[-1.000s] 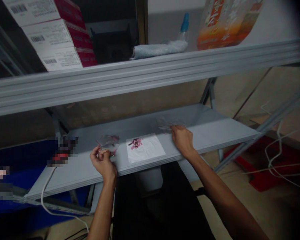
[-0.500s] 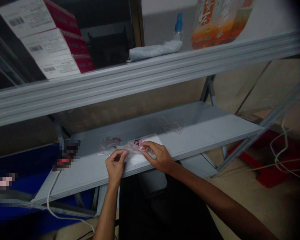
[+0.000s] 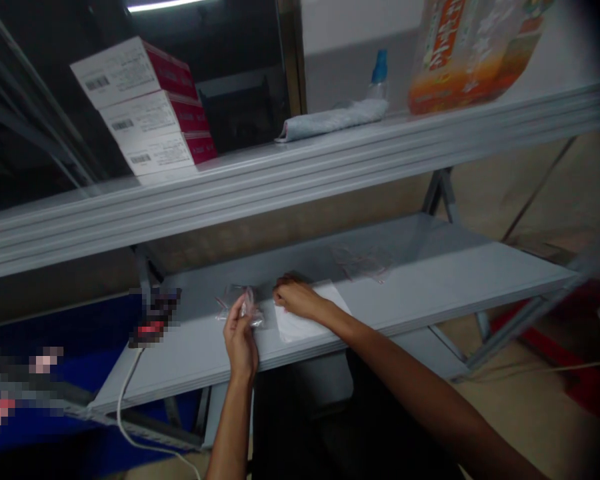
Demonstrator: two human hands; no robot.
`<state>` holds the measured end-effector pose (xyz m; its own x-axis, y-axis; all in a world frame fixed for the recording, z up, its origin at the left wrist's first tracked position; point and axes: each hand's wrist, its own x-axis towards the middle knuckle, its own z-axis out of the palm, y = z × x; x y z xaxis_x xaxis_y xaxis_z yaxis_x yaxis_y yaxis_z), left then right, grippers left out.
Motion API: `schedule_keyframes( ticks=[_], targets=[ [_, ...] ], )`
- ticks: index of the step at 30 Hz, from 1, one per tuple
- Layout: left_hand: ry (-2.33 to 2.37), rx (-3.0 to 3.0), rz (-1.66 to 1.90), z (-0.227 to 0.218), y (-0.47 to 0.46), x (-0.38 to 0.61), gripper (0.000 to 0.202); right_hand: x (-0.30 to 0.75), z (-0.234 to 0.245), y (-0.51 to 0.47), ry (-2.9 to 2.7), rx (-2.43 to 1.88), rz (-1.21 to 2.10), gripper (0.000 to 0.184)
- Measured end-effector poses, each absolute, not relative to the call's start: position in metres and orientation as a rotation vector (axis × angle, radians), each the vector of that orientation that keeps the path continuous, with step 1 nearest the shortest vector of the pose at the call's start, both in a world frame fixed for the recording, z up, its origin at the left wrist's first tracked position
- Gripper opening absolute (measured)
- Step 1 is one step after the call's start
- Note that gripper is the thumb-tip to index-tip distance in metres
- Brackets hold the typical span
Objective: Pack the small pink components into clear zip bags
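From my remote feed, left to right: I note loose, clear plastic bags (image 3: 223, 308) on the flat grey shelf (image 3: 455, 273). Left hand (image 3: 241, 340) beside them, fingers narrowed on a crinkled transparent plastic bag (image 3: 250, 301). Next, right hand (image 3: 296, 297), bent over the thin white rectangular sheet (image 3: 296, 328); I cannot tell whether it grips anything. Past the sheet, flattened see-through bags (image 3: 363, 263).
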<state>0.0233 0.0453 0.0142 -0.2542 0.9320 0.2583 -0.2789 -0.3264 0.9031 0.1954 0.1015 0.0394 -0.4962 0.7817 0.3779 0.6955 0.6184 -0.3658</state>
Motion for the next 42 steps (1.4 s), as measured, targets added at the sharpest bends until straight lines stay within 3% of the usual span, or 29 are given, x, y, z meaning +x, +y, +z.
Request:
schedule_keyframes(
  ticks=[9,16,21,25,34,37,42],
  targets=[
    [1.169,1.439,1.484,0.014,0.043,0.027,0.038,0.212,0.053,0.07,-1.681,-0.748,0.845,0.024],
    [1.118,1.458,1.452,0.016,0.039,0.029,0.038,0.209,0.058,0.052,-1.838,-0.802,0.525,0.011],
    [1.035,1.481,1.38,0.016,0.04,0.028,0.042,0.221,0.051,0.06,-1.874,-0.744,0.511,0.016],
    [0.981,1.404,1.446,0.015,0.042,0.028,0.043,0.248,0.035,0.076,-1.738,-0.958,0.434,0.02],
    [1.006,1.419,1.319,0.017,0.038,0.025,0.054,0.261,0.004,0.093,-2.081,-1.226,0.31,0.019],
    [1.01,1.386,1.307,0.017,0.039,0.026,0.064,0.26,0.004,0.092,-2.076,-1.245,0.303,0.019],
    [1.053,1.378,1.254,0.013,0.041,0.026,0.055,0.257,0.017,0.08,-1.865,-1.099,0.485,0.016]
  ],
)
